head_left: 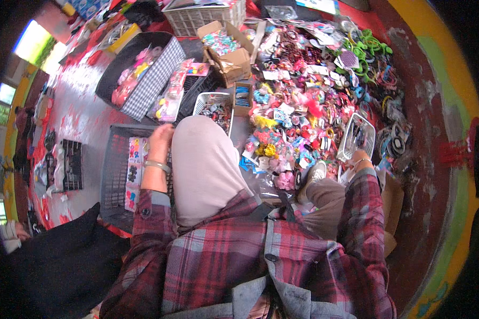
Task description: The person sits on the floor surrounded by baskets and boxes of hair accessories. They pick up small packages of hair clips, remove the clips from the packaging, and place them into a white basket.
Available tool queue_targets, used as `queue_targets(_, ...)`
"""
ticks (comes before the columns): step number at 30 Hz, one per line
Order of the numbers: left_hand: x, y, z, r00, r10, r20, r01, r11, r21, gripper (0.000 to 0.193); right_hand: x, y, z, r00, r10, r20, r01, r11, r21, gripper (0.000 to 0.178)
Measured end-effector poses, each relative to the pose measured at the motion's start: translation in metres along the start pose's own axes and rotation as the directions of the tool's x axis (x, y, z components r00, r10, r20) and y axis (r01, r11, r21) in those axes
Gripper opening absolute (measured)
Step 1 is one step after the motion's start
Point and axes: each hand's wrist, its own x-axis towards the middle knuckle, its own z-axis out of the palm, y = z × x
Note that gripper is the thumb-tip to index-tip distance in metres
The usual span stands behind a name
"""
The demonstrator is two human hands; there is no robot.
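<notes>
My left hand is beside my raised left knee, over the edge of a dark grey plastic crate. Its fingers look curled, and the knee hides whatever may be in them. In the crate lies a long card of small colourful hair accessories. On the right, my right hand is closed at the near end of a small white plastic basket, which is tilted and has a few dark items in it. A large heap of hair ties, bows and clips spreads beside the basket.
Green hair ties lie at the far right. A cardboard box, a small blue-filled box, a white basket and a checked fabric bin stand ahead. At the lower left another person's hand shows.
</notes>
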Motion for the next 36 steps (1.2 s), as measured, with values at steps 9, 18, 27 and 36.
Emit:
queue_targets(9,-0.100,0.092,0.071,0.859,0.437,0.265,-0.479,0.869,0.120,0.013,0.072,-0.012,0.028,0.986,-0.122,0.114,0.121,0.993,0.012,0.034)
queue_targets(18,-0.142,0.022,0.135,0.373,-0.125,0.919,-0.699,0.614,0.367,0.029,0.053,-0.060,-0.002,0.962,-0.271,-0.022,0.266,0.954,-0.140,0.026)
queue_targets(27,-0.133,0.001,0.140,0.354,-0.130,0.926,-0.703,0.616,0.355,0.030,0.056,-0.231,-0.015,0.907,-0.309,-0.285,0.405,0.827,0.390,0.058)
queue_targets(36,-0.135,0.011,0.143,0.340,-0.195,0.920,-0.731,0.561,0.389,0.023,0.026,-0.350,-0.100,0.856,-0.447,-0.260,0.516,0.764,0.386,0.058)
